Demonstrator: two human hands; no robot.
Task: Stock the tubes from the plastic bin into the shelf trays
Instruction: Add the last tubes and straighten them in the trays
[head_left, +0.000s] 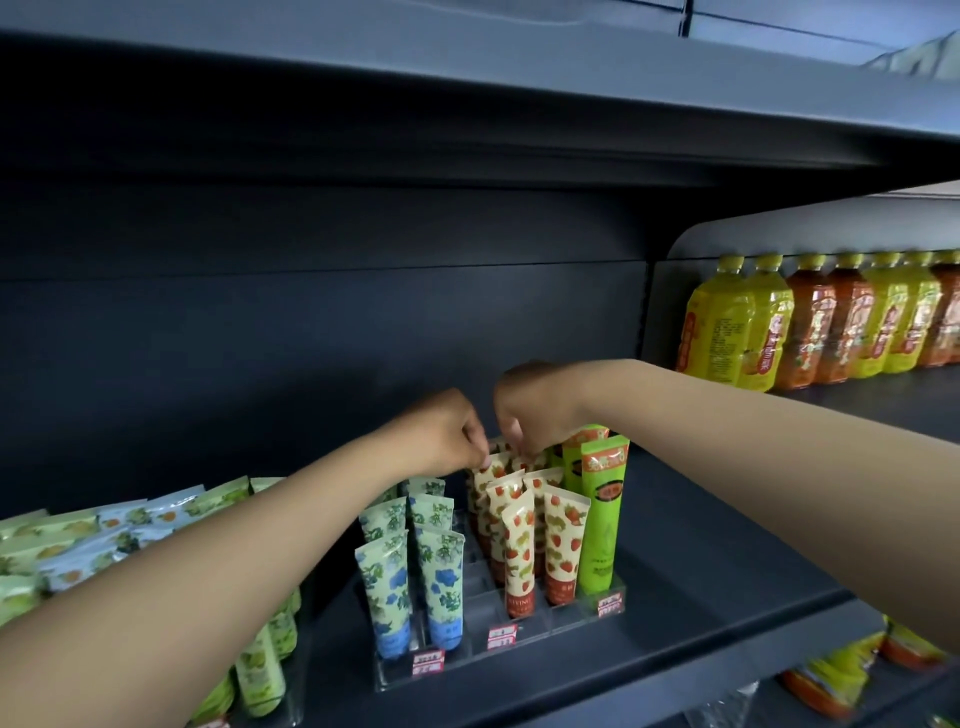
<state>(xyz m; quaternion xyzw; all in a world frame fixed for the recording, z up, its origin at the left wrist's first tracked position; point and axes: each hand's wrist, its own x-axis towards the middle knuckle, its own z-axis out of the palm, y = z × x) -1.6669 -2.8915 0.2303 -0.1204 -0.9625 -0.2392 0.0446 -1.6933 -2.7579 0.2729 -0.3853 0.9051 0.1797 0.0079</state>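
Strawberry tubes (511, 499) stand in clear tray (519, 652), centre of frame. Left hand (447, 434) pinches top of back tube; right hand (535, 410) fingers curl onto neighbouring tube tops. We judge: seat tube upright in own slot, keep row straight, avoid toppling green tube (602, 514).

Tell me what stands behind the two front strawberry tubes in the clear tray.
More strawberry tubes in rows; both hands pinch at the rearmost ones, hiding the tray's back end.
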